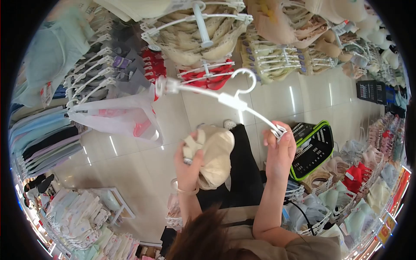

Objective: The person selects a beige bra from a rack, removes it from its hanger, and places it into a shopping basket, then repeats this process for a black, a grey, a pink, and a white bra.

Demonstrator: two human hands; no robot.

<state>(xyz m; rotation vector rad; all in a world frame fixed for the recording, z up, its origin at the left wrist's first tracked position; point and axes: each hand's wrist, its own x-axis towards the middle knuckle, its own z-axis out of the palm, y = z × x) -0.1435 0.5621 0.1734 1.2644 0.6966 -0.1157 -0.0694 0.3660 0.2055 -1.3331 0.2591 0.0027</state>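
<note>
1. Left hand (pixel 187 167): fingers curled round a bunched beige garment (pixel 216 156), held out before the body, above the floor (pixel 147 173).
2. Right hand (pixel 279 149) — fingertips pinched closed on one end of a white hanger (pixel 234 102), its far end out towards the red garments (pixel 210 77).
3. Trouble spot: held at one end only, that hanger could swing and snag the hanging stock.
4. And the garment — bunched like that, a loose fold could slide from the fingers.

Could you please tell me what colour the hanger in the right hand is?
The hanger is white, seen best in the head view.
</note>
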